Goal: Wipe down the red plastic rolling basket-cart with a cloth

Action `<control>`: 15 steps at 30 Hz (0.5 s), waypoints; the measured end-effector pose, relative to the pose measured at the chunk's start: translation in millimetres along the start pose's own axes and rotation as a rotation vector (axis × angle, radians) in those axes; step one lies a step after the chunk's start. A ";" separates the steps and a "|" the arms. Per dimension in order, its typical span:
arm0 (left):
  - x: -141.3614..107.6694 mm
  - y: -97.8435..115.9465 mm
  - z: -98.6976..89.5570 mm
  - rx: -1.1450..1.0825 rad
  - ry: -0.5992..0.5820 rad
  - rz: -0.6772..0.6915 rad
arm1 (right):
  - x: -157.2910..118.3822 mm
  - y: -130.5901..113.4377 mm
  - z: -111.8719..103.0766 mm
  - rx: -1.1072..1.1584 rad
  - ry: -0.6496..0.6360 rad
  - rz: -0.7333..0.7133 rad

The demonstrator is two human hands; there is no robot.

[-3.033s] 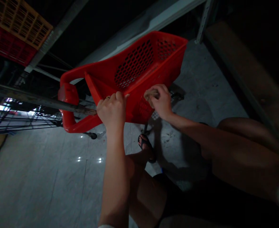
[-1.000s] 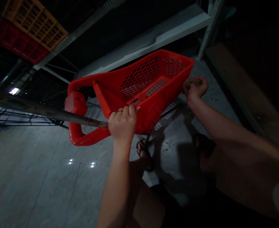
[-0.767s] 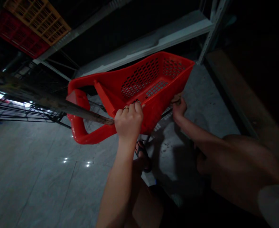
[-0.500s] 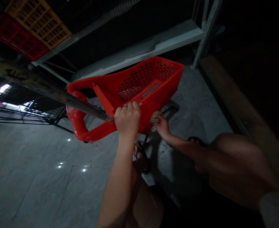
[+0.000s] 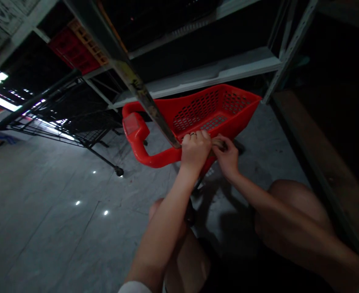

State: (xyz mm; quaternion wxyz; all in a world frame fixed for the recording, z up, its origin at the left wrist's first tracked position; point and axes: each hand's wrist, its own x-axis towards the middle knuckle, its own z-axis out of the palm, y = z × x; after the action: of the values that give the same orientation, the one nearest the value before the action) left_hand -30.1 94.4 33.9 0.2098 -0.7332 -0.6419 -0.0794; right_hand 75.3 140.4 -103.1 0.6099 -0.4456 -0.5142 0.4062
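Note:
In the head view, my left hand (image 5: 196, 149) is closed in a fist at the lower end of a long, worn pole (image 5: 141, 95) with a yellowish patch. The pole slants up to the upper left. Close beside it, my right hand (image 5: 228, 156) pinches a tan, rope-like bundle (image 5: 218, 143); its exact kind is unclear. Both hands are in front of the near side of a red plastic shopping cart (image 5: 243, 116) with a perforated basket and a looped handle. Whether they touch its rim is hidden.
Behind the red cart stands a metal shelf (image 5: 240, 73). Red (image 5: 74, 49) and yellow crates (image 5: 89, 40) sit on it at upper left. A black wire cart (image 5: 72, 134) is to the left on the grey floor (image 5: 60, 228). A low ledge (image 5: 314, 162) runs along the right.
The pole has swung from a shallow slant to a steeper one. My right hand and the tan bundle have risen and come closer to my left hand. The view has shifted left.

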 end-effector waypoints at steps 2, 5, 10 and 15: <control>0.0 6.6 -1.6 -0.013 -0.017 0.008 | -25.5 -7.8 1.5 0.092 -0.064 0.114; -0.9 15.0 -7.8 -0.065 -0.031 0.018 | -42.9 -21.2 -4.2 0.198 -0.047 0.210; -16.1 27.3 -31.9 -0.202 -0.020 0.141 | -24.7 -55.7 -29.9 0.375 -0.053 0.212; -59.7 24.1 -55.3 -0.325 0.140 0.277 | -27.8 -102.8 -54.4 0.472 -0.358 0.328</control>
State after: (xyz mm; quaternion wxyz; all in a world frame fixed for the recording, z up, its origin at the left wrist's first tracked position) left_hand -7.9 15.4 55.7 0.1422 -0.8311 -0.4978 -0.2030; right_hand 129.1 79.0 -15.6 0.5226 -0.2907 -0.4264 0.6786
